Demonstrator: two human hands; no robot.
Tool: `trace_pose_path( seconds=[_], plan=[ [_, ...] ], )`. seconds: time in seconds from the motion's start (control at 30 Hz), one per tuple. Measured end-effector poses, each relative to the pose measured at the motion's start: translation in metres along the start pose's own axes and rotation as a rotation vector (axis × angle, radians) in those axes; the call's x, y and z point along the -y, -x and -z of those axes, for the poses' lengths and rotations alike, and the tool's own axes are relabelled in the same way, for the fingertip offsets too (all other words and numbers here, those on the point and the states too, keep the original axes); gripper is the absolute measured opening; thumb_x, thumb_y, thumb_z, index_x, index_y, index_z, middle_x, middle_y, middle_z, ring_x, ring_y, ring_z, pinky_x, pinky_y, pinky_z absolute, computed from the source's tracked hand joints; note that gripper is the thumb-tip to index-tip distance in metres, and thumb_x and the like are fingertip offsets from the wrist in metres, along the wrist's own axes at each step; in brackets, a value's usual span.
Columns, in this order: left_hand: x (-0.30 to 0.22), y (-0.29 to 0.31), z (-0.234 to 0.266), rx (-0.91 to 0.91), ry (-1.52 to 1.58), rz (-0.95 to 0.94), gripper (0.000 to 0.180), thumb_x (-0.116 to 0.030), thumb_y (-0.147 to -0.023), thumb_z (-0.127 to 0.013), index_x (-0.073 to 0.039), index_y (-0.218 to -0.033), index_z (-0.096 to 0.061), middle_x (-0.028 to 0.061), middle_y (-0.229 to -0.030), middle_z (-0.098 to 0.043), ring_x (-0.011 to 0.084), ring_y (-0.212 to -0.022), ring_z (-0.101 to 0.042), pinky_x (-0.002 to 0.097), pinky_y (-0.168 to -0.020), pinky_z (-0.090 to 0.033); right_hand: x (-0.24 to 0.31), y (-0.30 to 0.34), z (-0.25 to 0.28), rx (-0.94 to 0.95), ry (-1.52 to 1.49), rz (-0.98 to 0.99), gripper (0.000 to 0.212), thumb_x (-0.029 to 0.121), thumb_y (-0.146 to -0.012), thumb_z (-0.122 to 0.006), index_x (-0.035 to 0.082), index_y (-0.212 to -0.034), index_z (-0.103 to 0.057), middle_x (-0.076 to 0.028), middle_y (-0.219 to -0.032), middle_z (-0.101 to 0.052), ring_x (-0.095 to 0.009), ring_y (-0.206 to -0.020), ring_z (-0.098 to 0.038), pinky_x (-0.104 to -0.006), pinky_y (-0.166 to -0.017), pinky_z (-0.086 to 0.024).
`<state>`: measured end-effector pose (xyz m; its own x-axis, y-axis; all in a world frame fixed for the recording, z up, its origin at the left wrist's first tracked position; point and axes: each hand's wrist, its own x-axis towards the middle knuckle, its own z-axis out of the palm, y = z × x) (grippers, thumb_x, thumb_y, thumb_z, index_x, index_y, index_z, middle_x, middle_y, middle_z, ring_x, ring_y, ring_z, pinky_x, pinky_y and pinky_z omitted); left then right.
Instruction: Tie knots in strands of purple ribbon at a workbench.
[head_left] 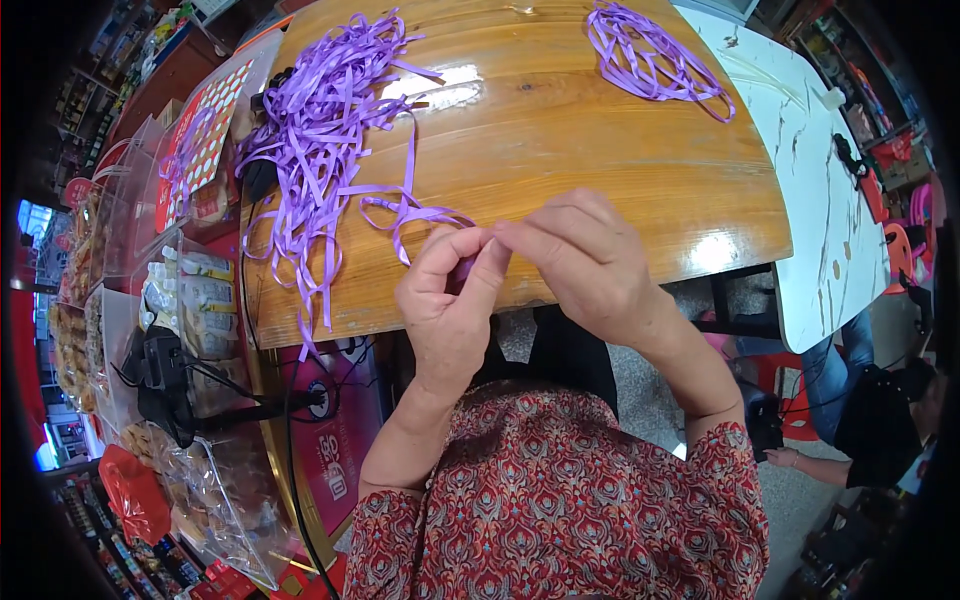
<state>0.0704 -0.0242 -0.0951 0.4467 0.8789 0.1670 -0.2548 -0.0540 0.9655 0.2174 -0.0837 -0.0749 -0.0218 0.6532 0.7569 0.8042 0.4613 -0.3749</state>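
Over the near edge of the wooden table, my two hands meet at their fingertips. A purple ribbon [437,213] runs with loose loops from the table into my left hand [445,300], which is closed on it; a bit of purple shows inside the curled fingers. My right hand [592,262] is pinched, thumb and forefinger touching the left fingertips. Whatever sits in that pinch is covered by the fingers. To the left lies a big tangled heap of purple ribbons [318,120], some strands hanging over the table's edge.
A looser coil of purple ribbon [650,55] lies at the far right of the wooden table [600,160]. Beside it stands a white marbled table [825,200]. Clear boxes of packaged goods [200,290] and a black device [165,375] line the left. Another person's arm [815,465] shows at the right.
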Motion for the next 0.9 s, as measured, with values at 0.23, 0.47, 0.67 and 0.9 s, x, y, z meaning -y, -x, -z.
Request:
trace_pose_path(
  seconds=[0.23,0.47,0.67,0.9],
  plan=[
    [-0.015,-0.011,0.02,0.17,0.192,0.322,0.011,-0.011,-0.087,-0.068,-0.001,-0.092,-0.068,-0.007,-0.074,-0.053,0.0005,-0.063,-0.043,0.016,-0.053,-0.033,-0.011,-0.021,0.012,0.096,0.064,0.317,0.035,0.01,-0.066,-0.065,-0.001,-0.099,-0.067,-0.008,-0.084,-0.06,-0.024,-0.076,-0.06,-0.0333,-0.061,-0.047],
    [-0.012,-0.009,0.015,0.129,0.072,0.21,0.006,-0.005,-0.088,-0.064,-0.001,-0.093,-0.063,-0.0025,-0.074,-0.057,0.0014,-0.054,-0.041,0.0168,-0.047,-0.028,-0.019,-0.024,0.017,0.14,-0.021,0.166,0.023,0.008,-0.065,-0.076,0.002,-0.085,-0.065,-0.009,-0.08,-0.058,-0.024,-0.072,-0.057,-0.0331,-0.061,-0.047],
    [-0.003,-0.004,0.005,-0.002,0.042,0.161,0.005,-0.003,-0.085,-0.068,-0.003,-0.088,-0.063,-0.0069,-0.077,-0.053,-0.0003,-0.064,-0.044,0.0154,-0.054,-0.034,0.0,0.003,-0.003,-0.058,-0.213,-0.155,0.015,0.001,-0.073,-0.073,0.002,-0.085,-0.066,-0.008,-0.078,-0.061,-0.022,-0.072,-0.059,-0.0294,-0.062,-0.045],
    [-0.001,-0.003,0.004,0.018,0.042,0.08,0.003,-0.001,-0.086,-0.065,-0.001,-0.088,-0.062,-0.0058,-0.079,-0.049,0.0002,-0.065,-0.042,0.0155,-0.056,-0.034,0.003,0.007,-0.012,-0.11,-0.295,-0.292,0.011,-0.003,-0.074,-0.071,0.001,-0.081,-0.064,-0.009,-0.077,-0.063,-0.019,-0.072,-0.06,-0.0276,-0.062,-0.045]
  ],
)
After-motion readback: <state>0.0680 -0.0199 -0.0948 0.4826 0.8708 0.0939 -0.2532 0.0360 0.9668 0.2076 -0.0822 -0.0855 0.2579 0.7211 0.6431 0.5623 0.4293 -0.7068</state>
